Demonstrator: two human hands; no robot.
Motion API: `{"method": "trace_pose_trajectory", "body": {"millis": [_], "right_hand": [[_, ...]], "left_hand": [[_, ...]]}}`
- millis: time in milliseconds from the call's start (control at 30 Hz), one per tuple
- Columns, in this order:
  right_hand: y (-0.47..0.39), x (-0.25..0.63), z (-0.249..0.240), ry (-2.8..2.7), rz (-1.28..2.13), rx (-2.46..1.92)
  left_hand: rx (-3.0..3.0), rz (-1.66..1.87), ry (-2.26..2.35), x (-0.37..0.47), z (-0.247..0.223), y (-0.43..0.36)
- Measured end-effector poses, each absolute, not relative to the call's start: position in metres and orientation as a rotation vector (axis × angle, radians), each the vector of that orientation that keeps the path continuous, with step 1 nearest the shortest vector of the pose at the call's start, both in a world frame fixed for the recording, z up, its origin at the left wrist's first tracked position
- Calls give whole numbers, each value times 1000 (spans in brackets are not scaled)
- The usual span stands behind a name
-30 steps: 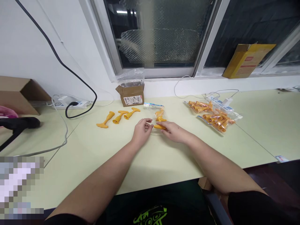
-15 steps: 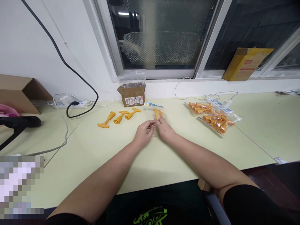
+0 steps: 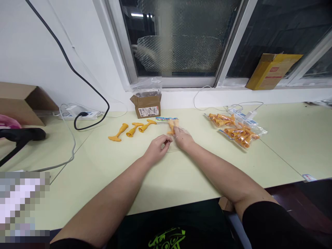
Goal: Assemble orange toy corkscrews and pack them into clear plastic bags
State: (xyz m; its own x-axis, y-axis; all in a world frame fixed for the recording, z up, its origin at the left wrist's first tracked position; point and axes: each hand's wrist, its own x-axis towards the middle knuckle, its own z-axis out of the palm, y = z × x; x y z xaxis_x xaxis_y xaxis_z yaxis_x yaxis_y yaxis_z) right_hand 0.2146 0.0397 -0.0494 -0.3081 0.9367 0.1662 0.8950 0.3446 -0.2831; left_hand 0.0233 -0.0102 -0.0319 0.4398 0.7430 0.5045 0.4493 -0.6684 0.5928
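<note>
A clear plastic bag (image 3: 173,146) with a shiny coloured header strip (image 3: 166,119) lies in front of me, its header end away from me. Inside it are orange T-handled pieces (image 3: 171,126), partly covered by my fingers. My left hand (image 3: 157,147) is closed in a pinch at the bag's near left edge. From the right, my right hand (image 3: 184,139) grips the bag beside the orange pieces; some of its fingers are hidden. Left of the bag lie three loose orange T-handled pieces, the middle one (image 3: 134,129) with its flared end towards me.
Filled bags of orange pieces (image 3: 240,135) lie at the right, near a white power strip (image 3: 243,117). An open cardboard box (image 3: 147,106) stands by the wall. Cables and another power strip (image 3: 89,115) are at the left. A yellow carton (image 3: 275,71) leans on the window.
The bag's header end has swung left and lies flatter, with the orange pieces inside now at the header. My right hand has shifted slightly over the bag; my left hand stays nearly in place.
</note>
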Motion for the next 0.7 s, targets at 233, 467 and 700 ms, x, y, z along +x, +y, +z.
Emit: {"method": "trace_pose_trajectory", "body": {"millis": [233, 467, 700], "right_hand": [[22, 222, -52, -2397, 273, -1448], [-4, 246, -21, -2520, 577, -1353], [-16, 283, 11, -2272, 1068, -1103]], "left_hand": [[2343, 1048, 1838, -23, -32, 27], [2197, 724, 2184, -54, -36, 48], [2224, 723, 2199, -48, -27, 39]]}}
